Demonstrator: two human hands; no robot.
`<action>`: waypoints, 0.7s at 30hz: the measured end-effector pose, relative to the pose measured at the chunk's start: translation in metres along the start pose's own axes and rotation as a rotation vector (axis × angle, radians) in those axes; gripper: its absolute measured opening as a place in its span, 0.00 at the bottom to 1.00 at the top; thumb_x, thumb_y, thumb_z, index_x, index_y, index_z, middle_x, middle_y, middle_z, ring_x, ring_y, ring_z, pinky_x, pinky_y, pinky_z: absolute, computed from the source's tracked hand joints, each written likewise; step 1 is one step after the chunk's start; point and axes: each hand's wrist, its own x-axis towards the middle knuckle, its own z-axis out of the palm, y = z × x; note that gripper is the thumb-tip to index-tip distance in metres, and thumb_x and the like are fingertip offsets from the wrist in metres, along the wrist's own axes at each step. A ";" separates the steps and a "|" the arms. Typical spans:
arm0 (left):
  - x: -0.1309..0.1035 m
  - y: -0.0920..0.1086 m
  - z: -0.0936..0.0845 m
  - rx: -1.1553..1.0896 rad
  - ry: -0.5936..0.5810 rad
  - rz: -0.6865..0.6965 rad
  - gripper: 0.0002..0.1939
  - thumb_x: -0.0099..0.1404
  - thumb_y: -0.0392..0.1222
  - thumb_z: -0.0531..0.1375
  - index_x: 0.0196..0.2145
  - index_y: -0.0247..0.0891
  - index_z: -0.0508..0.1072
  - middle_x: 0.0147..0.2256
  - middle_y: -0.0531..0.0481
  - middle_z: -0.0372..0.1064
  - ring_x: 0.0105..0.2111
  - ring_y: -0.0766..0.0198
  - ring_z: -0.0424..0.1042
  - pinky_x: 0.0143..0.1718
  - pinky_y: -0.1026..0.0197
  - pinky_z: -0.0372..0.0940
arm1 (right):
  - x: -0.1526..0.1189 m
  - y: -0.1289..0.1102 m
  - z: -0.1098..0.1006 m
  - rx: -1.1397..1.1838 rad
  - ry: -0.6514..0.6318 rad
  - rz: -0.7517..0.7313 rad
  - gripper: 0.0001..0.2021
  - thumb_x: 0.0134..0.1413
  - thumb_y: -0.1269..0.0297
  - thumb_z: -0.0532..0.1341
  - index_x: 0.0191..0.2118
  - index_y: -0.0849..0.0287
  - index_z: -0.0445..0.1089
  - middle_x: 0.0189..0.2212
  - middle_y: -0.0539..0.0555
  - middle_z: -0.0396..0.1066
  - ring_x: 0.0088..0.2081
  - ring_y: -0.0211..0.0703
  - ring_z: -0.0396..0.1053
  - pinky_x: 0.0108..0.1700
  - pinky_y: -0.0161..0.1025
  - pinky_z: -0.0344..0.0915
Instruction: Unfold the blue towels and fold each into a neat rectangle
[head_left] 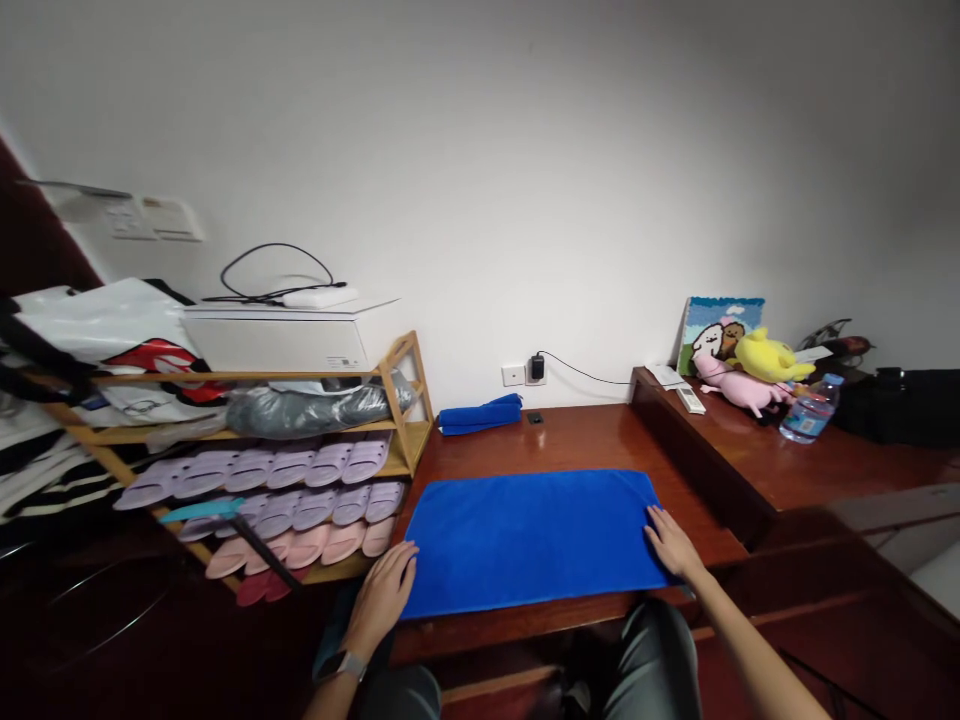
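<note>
A blue towel [532,540] lies spread out nearly flat on the reddish-brown wooden desk [570,445]. At its left edge rests my left hand [384,590], palm down with the fingers stretched out; a watch is on that wrist. Over on the right edge, the fingers of my right hand [671,543] lie flat against the cloth. Neither hand grips anything that I can see. Towards the wall, a folded blue cloth [480,415] sits at the back left of the desk.
Left of the desk stands a wooden rack [411,430] with several pairs of slippers [307,465] and a white box [277,340]. To the right, a raised desktop [735,450] bears plush toys [742,385], a water bottle [811,410] and a remote [690,400]. A black charger [537,367] is plugged into the wall.
</note>
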 end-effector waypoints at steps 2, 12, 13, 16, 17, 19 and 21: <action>0.019 -0.008 0.012 0.011 -0.028 -0.006 0.24 0.76 0.52 0.49 0.51 0.41 0.81 0.57 0.42 0.81 0.59 0.50 0.78 0.63 0.46 0.72 | 0.006 -0.013 0.005 -0.047 -0.012 0.018 0.33 0.69 0.53 0.47 0.70 0.65 0.68 0.71 0.65 0.65 0.73 0.57 0.59 0.76 0.57 0.52; 0.116 -0.018 0.068 0.099 -0.301 -0.070 0.30 0.77 0.50 0.45 0.66 0.39 0.73 0.70 0.43 0.68 0.70 0.54 0.66 0.72 0.48 0.61 | 0.069 -0.035 0.006 -0.058 0.055 0.015 0.32 0.72 0.59 0.42 0.73 0.65 0.64 0.73 0.63 0.64 0.74 0.51 0.59 0.77 0.49 0.49; 0.121 -0.016 0.074 0.115 -0.347 -0.088 0.30 0.77 0.50 0.45 0.68 0.39 0.71 0.71 0.43 0.66 0.71 0.53 0.64 0.73 0.47 0.59 | 0.075 -0.036 0.009 -0.062 0.029 0.033 0.33 0.72 0.58 0.42 0.74 0.65 0.62 0.74 0.62 0.62 0.75 0.51 0.57 0.77 0.50 0.49; 0.125 -0.012 0.089 0.182 -0.432 -0.175 0.31 0.77 0.52 0.47 0.72 0.41 0.66 0.73 0.41 0.61 0.74 0.50 0.58 0.74 0.42 0.54 | 0.088 -0.037 0.022 -0.083 -0.040 0.077 0.34 0.73 0.54 0.42 0.77 0.64 0.58 0.76 0.60 0.56 0.77 0.53 0.52 0.77 0.54 0.48; 0.123 -0.011 0.093 0.205 -0.429 -0.200 0.31 0.77 0.52 0.48 0.73 0.42 0.65 0.74 0.42 0.60 0.75 0.49 0.56 0.74 0.40 0.52 | 0.091 -0.035 0.026 -0.099 -0.055 0.090 0.35 0.73 0.53 0.42 0.77 0.63 0.56 0.77 0.59 0.53 0.78 0.54 0.49 0.78 0.55 0.47; 0.118 -0.009 0.098 0.239 -0.401 -0.231 0.31 0.78 0.52 0.48 0.74 0.45 0.64 0.75 0.43 0.58 0.76 0.48 0.53 0.75 0.39 0.50 | 0.095 -0.031 0.033 -0.142 -0.081 0.119 0.36 0.73 0.51 0.40 0.79 0.62 0.51 0.79 0.57 0.47 0.79 0.53 0.44 0.78 0.56 0.43; 0.114 -0.006 0.099 0.264 -0.389 -0.243 0.31 0.78 0.52 0.48 0.74 0.45 0.63 0.75 0.43 0.57 0.76 0.47 0.52 0.75 0.39 0.49 | 0.098 -0.026 0.037 -0.183 -0.099 0.140 0.36 0.74 0.50 0.39 0.80 0.60 0.48 0.80 0.56 0.45 0.80 0.52 0.42 0.79 0.55 0.41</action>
